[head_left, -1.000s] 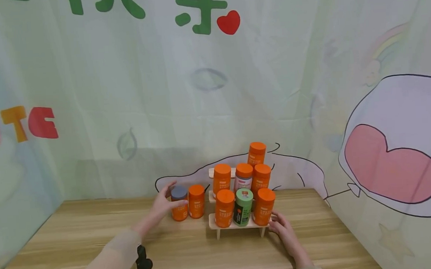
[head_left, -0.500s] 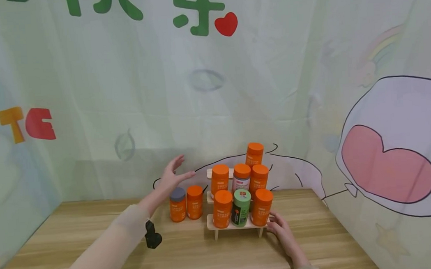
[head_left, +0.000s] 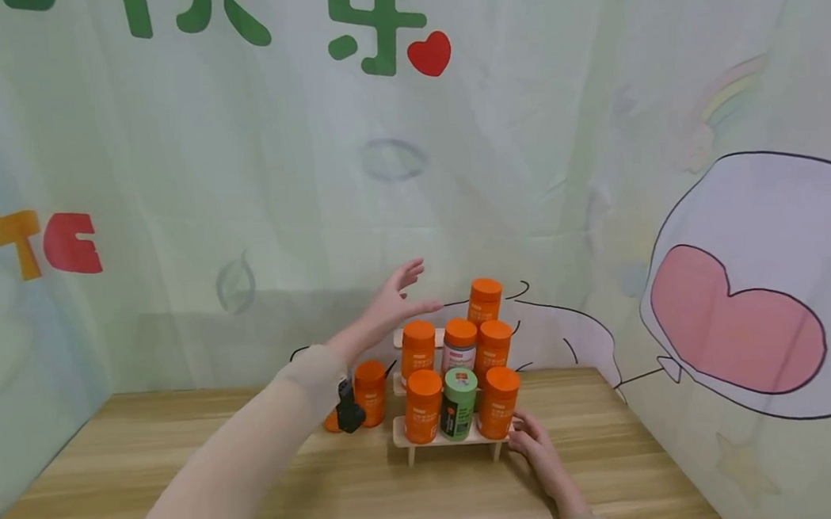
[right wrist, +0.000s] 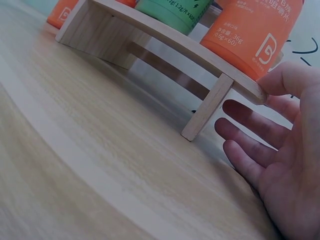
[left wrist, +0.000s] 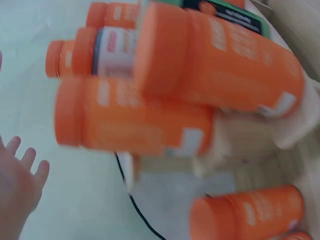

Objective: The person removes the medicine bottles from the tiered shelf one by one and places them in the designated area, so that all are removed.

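Orange plastic bottles (head_left: 420, 351), likely light and slick, suit side grips; left hand (head_left: 394, 304) hovers open, right hand (head_left: 534, 445) rests relaxed at the wooden rack (head_left: 449, 437)

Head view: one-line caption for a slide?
Left hand open above the stepped rack of bottles, right hand at its corner.

In front of me a light wooden table (head_left: 114, 468) with a pale grain runs up to a pale green fabric backdrop (head_left: 299, 219) that hangs in soft folds. It carries green painted characters (head_left: 365, 24), a small red heart (head_left: 429, 55), orange and red letters (head_left: 46, 244) at the left, and a big pink heart in a white cartoon shape (head_left: 740, 319) at the right. The light is even and soft.
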Demonstrator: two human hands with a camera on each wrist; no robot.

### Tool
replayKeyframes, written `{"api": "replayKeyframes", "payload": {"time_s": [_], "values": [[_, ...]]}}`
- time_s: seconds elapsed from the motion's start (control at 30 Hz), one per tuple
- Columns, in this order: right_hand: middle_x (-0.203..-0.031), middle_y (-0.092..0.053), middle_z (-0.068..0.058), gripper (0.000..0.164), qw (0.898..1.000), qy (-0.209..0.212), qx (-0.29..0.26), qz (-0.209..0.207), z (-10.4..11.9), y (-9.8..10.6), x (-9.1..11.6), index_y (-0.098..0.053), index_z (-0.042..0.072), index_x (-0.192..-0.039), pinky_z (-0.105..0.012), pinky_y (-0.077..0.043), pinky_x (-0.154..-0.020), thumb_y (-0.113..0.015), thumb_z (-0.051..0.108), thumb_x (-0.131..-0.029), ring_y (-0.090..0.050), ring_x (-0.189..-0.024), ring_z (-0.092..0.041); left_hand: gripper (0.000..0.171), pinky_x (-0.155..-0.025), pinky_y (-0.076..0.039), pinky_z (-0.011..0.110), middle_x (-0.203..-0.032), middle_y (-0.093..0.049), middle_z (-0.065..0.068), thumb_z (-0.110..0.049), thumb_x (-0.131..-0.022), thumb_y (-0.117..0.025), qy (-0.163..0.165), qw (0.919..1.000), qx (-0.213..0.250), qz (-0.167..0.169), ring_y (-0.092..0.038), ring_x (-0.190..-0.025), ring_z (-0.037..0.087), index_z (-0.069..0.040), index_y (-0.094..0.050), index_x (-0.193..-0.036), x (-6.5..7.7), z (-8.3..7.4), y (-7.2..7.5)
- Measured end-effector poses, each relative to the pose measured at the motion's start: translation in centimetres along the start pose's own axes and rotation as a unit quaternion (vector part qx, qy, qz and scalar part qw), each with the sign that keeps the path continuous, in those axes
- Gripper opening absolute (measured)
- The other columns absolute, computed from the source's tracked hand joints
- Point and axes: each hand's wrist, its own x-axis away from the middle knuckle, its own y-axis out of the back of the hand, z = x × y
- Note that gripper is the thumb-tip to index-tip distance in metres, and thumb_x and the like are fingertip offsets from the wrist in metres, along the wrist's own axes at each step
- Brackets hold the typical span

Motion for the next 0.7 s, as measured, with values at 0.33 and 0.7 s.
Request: {"api": "replayKeyframes", "payload": {"time_s": [0.33,0.7], "values": [[-0.106,-0.059,-0.010,0.048,1.000,0.011,0.007,0.001,0.0,0.2,0.0,-0.037,-0.016,-0.136,-0.022,-0.053,-0.078,-0.049,-0.001,-0.092,-0.060,-0.085,-0.005,0.089,-0.116,-0.029,0.055,-0.160,-0.030,0.007,-0.020,-0.083,-0.078,-0.012,0.9988,-0.026,0.040,-0.028,-0.146,0.029,-0.017,-0.026,-0.155,-2.9,-2.7,-4.1],[-0.109,-0.059,-0.012,0.050,1.000,0.008,0.019,0.014,-0.1,0.2,0.0,-0.037,-0.015,-0.137,-0.021,-0.052,-0.080,-0.050,0.003,-0.092,-0.059,-0.088,-0.004,0.088,-0.115,-0.031,0.054,-0.160,-0.028,0.011,-0.023,-0.085,-0.077,0.031,0.9956,-0.031,0.083,-0.029,-0.146,0.033,-0.015,-0.025,-0.156,-5.3,-2.8,-6.4]]}}
